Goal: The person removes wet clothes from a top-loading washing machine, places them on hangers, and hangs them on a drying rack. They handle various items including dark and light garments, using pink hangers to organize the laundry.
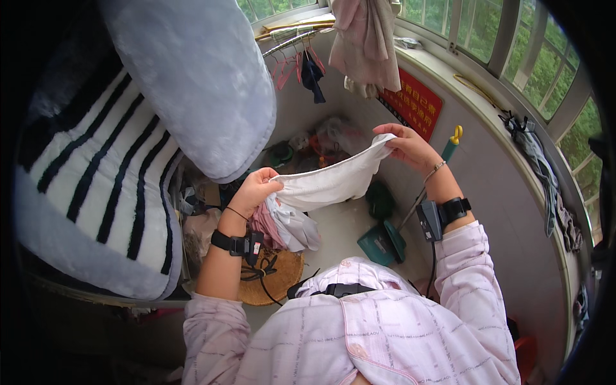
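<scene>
A white cloth garment (332, 185) with an elastic-looking upper edge is stretched between my two hands. My left hand (260, 187) pinches its left end, and my right hand (406, 147) grips the other end, held higher. Below my left hand hang a pink cloth (267, 227) and a pale, whitish cloth (297, 226); how they are held is partly hidden by the hand. Both wrists carry black straps with small devices.
Large plush blankets (192, 82) hang at the left. Pink hangers (286, 72) and a pale garment (368, 43) hang ahead. A round woven item (274, 284) lies low; a green dustpan (382, 243) stands near the right wall. Clothes lie along the windowsill (500, 110).
</scene>
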Tool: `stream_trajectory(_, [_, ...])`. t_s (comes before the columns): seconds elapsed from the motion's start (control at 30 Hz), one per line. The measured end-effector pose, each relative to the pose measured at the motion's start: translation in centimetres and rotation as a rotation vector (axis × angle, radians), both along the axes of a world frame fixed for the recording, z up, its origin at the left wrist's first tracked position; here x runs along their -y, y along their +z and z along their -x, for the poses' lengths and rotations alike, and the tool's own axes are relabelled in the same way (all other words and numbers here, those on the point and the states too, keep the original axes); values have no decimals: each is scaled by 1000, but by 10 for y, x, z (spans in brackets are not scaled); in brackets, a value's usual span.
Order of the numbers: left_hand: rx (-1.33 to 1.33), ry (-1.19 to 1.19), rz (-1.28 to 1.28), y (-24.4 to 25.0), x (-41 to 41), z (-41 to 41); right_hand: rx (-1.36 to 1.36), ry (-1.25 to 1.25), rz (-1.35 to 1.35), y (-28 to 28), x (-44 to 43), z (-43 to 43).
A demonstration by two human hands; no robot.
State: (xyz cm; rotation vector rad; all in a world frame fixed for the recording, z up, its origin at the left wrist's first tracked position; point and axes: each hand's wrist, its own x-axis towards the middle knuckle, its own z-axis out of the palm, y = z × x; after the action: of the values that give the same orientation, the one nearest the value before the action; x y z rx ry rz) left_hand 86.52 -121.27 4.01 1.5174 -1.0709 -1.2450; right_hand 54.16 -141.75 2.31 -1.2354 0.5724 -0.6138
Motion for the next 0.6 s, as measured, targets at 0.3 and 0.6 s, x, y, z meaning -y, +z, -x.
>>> stream_trajectory(0.3, [-65,695,368,-56,22,-13,-296,-142,669,-23,-45,10])
stream_trajectory(0.6, [-80,516,329,-81,23,-9,-353,-102,437,-58,-57,33])
